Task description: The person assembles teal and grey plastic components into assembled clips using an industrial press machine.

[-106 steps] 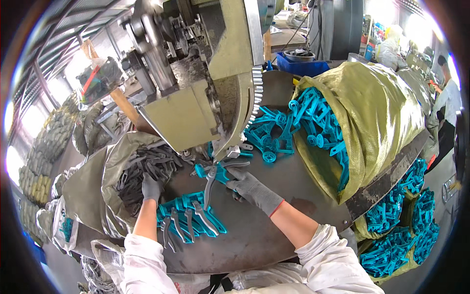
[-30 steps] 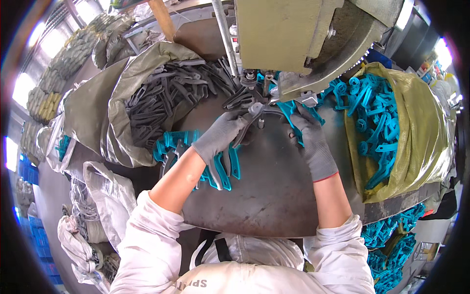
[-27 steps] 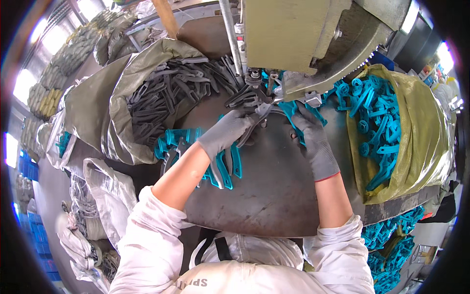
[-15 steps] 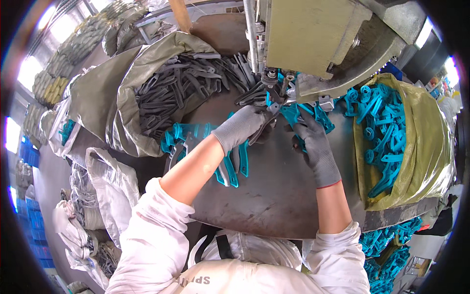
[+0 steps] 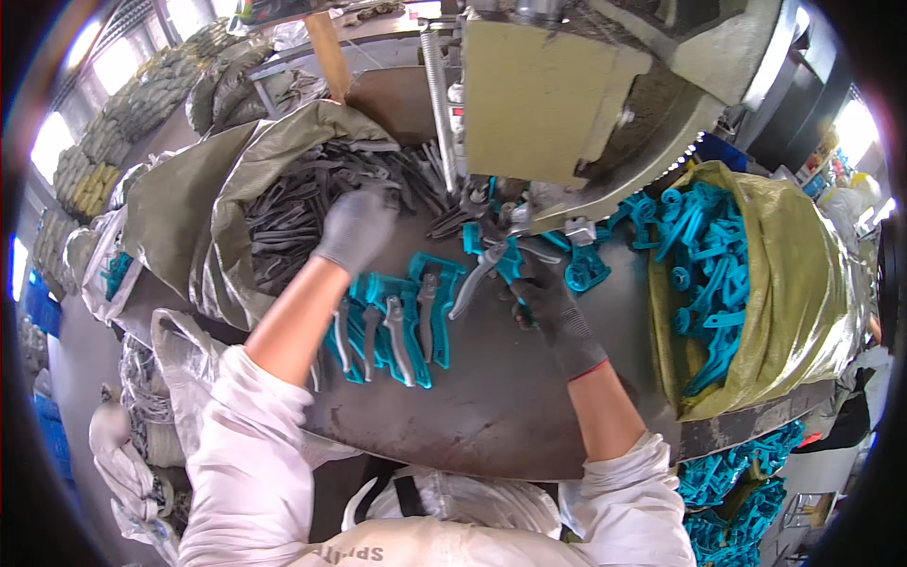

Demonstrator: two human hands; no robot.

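Note:
My left hand (image 5: 359, 230), in a grey knit glove, is at the near right side of a heap of dark grey levers (image 5: 293, 203) spilling from a sack; its fingers are smeared by motion. My right hand (image 5: 551, 307), gloved too, is closed round a teal plastic handle (image 5: 510, 260) below the press. A grey lever (image 5: 477, 279) sits against that handle and points toward me. Between my arms lies a row of teal handles with grey levers in them (image 5: 395, 345). Another teal piece (image 5: 588, 270) rests to the right of my right hand.
A press with a cream housing (image 5: 548, 99) and a curved metal guard stands over the bench's (image 5: 453, 430) far side. At right, an olive sack (image 5: 794, 312) spills teal handles (image 5: 713, 255). More teal parts (image 5: 742, 510) lie below the bench. A threaded rod (image 5: 437, 109) rises left of the press.
My left hand has gone from the press leftward to the lever heap. The handle and lever in my right hand have come nearer, out from under the press. The whole view has shifted slightly.

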